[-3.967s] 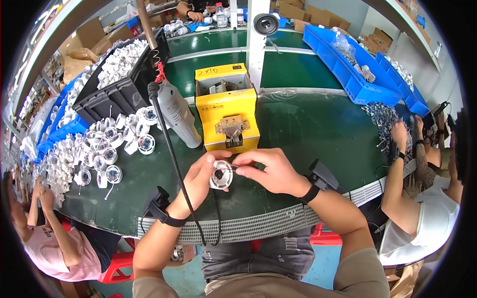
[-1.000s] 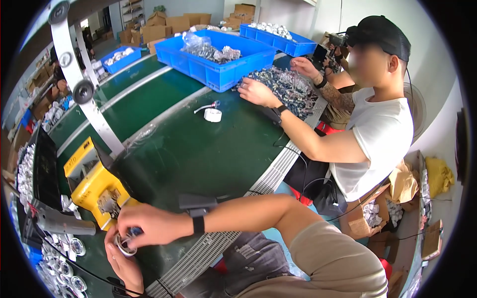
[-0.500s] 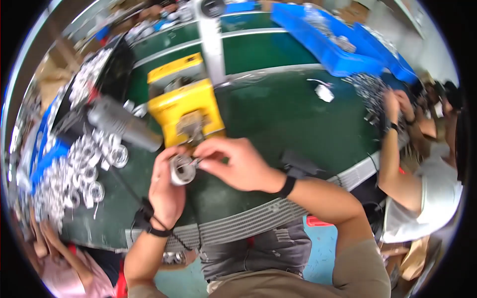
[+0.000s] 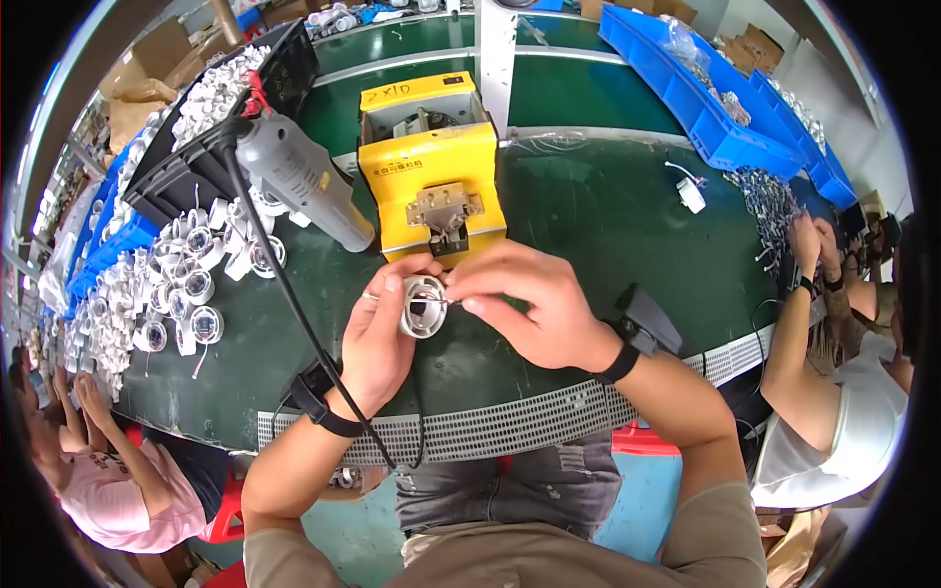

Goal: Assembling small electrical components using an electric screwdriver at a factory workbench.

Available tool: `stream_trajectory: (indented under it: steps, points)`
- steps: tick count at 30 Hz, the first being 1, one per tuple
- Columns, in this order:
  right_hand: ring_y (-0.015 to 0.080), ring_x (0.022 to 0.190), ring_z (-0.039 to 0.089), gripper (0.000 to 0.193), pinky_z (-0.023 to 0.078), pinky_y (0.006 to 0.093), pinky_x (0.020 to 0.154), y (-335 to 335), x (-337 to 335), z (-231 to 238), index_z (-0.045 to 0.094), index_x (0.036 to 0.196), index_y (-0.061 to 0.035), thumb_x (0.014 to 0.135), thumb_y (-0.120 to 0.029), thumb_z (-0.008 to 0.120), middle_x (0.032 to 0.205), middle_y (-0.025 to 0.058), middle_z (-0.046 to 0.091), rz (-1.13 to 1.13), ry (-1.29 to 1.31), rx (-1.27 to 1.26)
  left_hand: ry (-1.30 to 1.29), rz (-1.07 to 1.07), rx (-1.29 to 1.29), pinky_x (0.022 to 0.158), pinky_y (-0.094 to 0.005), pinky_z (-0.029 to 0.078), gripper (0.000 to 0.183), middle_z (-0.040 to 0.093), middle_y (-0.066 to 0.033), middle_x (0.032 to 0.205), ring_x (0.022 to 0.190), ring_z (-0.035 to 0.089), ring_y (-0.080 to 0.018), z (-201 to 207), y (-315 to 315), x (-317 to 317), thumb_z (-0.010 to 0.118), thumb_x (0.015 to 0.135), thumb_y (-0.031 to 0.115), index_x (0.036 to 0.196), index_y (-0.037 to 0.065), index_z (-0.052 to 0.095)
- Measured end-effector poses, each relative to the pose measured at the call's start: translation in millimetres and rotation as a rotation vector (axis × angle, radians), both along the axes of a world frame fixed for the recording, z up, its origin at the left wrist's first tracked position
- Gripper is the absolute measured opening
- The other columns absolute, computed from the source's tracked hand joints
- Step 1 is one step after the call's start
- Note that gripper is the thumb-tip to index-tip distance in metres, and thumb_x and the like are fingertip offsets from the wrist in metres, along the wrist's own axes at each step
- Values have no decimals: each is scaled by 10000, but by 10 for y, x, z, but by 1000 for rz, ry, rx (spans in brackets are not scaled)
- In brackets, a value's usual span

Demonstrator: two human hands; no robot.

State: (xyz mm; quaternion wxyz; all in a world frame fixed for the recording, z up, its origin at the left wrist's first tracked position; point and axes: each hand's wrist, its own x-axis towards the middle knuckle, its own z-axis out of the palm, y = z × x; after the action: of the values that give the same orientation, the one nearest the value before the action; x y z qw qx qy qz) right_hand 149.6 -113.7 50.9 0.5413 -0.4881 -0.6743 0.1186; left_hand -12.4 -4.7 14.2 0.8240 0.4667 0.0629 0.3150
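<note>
My left hand (image 4: pixel 380 338) is closed round a white round housing (image 4: pixel 423 307), whose open, dark inside faces up. At the right rim of the housing, my right hand (image 4: pixel 529 299) pinches a thin wire (image 4: pixel 449 301) between thumb and forefinger. A light strand runs across the housing's opening to that pinch. Just beyond both hands stands a yellow machine (image 4: pixel 431 162) with a metal fixture (image 4: pixel 446 211) on its near face. Neither hand touches the fixture as far as I can see.
A grey heat gun (image 4: pixel 299 176) with a black cable leans left of the machine. White housings (image 4: pixel 191 279) pile up at the left, below a black crate (image 4: pixel 186 162). Blue bins (image 4: pixel 676 98) stand far right. Co-workers sit on both sides; one handles small dark parts (image 4: pixel 765 211).
The whole view has shifted, so the table's things appear further right and the blur has gone. My hands stay on the housing, and the right one still pinches at its rim.
</note>
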Motion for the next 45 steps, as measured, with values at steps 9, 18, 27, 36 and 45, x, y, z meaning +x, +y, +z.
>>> stream_trajectory:
  steps: [9,18,27,36,45]
  points:
    - [128,939,621,152,504,249,836,37,-111,-204,620,1045,35,904,-14,595,981,75,655,122,582,-293,-44,94,29,914,-292,445,314,582,-93,1147,1011,567,-152,8,-23,23,365,1032,232,1187,13,527]
    - [131,824,658,162,543,252,727,78,-187,-234,632,1017,35,856,17,642,945,87,667,24,444,-249,-46,-47,-38,928,-299,434,226,592,-75,1150,1027,559,-137,-29,-17,14,457,996,138,1175,26,539]
    - [214,774,670,180,523,298,688,66,-228,-208,659,947,-17,776,-12,716,876,98,674,-151,75,-51,7,-71,60,997,-383,418,273,544,-138,1243,1152,529,-232,-30,-38,10,443,998,187,1206,21,505]
    - [250,840,652,174,508,322,705,44,-288,-196,653,920,-35,759,-4,708,908,102,663,-221,24,50,-6,-45,151,1053,-386,355,353,456,-154,1375,1243,459,-230,-11,-73,10,436,998,232,1288,31,442]
    - [151,985,605,334,511,277,830,64,-258,-266,529,1144,24,831,27,645,1077,97,599,61,535,-231,3,-82,239,1094,-341,266,471,308,-105,1495,1320,348,-195,56,-61,2,414,1001,217,1430,54,305]
